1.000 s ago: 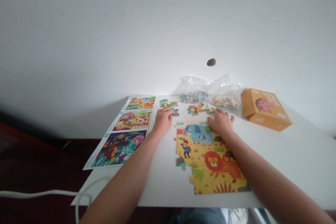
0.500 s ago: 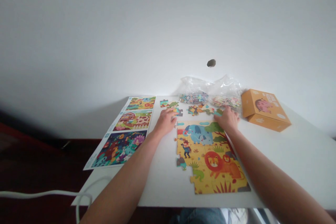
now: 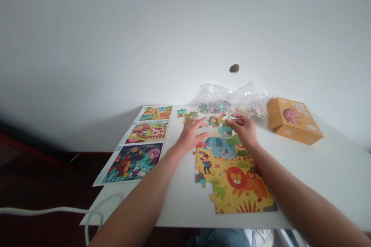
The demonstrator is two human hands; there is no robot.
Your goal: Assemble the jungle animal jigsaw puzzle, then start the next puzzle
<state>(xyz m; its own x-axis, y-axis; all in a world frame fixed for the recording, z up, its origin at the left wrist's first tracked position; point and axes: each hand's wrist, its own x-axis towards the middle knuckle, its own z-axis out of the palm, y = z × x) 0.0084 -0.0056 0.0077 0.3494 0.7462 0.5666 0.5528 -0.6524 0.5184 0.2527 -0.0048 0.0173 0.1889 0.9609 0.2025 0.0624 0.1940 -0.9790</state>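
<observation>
Teal loose piece [image 3: 225, 129] pinched at its right side by the right hand [image 3: 246, 133], thumb and fingertips nearly closed on it, just above the top edge of the joined puzzle [image 3: 234, 185]. Whether it touches the picture below, I cannot tell from where I stand. Puzzle lies flat on the white tabletop [image 3: 313, 185], lower centre-right of the frame, its left edge stepped at the bottom. Left hand [image 3: 189, 137]: grip well open, fingers spread, nothing seen in it, hovering or resting by the upper left corner; contact unclear. Chief risk, to my eye: the right hand's pinch takes only one side of the piece, so a slight twist could tilt it, and tabs pressed down askew might ride over their neighbours or bend. A hard push from above could also shove the joined part toward the near edge or open its seams. Right forearm runs close along the puzzle's right side; a dropped elbow might drag that border. Small heap [image 3: 214, 120] just behind the held piece, some bits overlapping, could be scattered by a knuckle. Left fingers sit near another cluster [image 3: 181, 113], same hazard. Clear bags [image 3: 251, 111] and orange box [image 3: 301, 121] stand farther back and right. Printed sheet [image 3: 146, 131], left of centre, could catch under the left forearm and slide.
</observation>
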